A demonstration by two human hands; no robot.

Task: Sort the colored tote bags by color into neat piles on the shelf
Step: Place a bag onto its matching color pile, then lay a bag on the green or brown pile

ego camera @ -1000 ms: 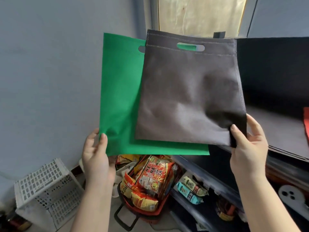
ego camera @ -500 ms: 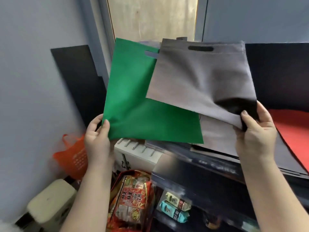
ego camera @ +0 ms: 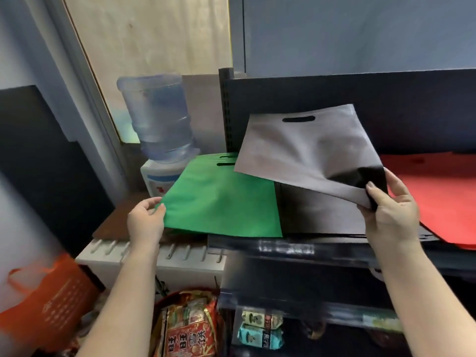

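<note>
**Both bags brought down to the shelf**

A second ago we held the green bag (ego camera: 221, 202) and the grey bag (ego camera: 304, 153) upright in front of us, well above the shelf (ego camera: 286, 247). Now both have come down and tipped nearly flat. The green bag lies low over the shelf's left end, its left part overhanging the left edge towards the water bottle (ego camera: 159, 117); whether it already rests on the shelf we cannot tell. The grey bag hangs tilted above the grey pile (ego camera: 319, 212) that lies in the middle of the shelf, between the green bag and the red pile (ego camera: 443, 199) on the right. We judge that each bag is now over its own colour's place, so the sorting of these two is close to done and only the setting down and squaring up remain.

Our left hand (ego camera: 145, 222) pinches the green bag at its near left corner, thumb on top, fingers beneath. Our right hand (ego camera: 391, 210) grips the grey bag at its near right corner, where the cloth folds over dark; the rest of that bag stretches away up and left from the hand, handle slot at the far side. The grey bag's far left corner overlaps the green one.
</note>
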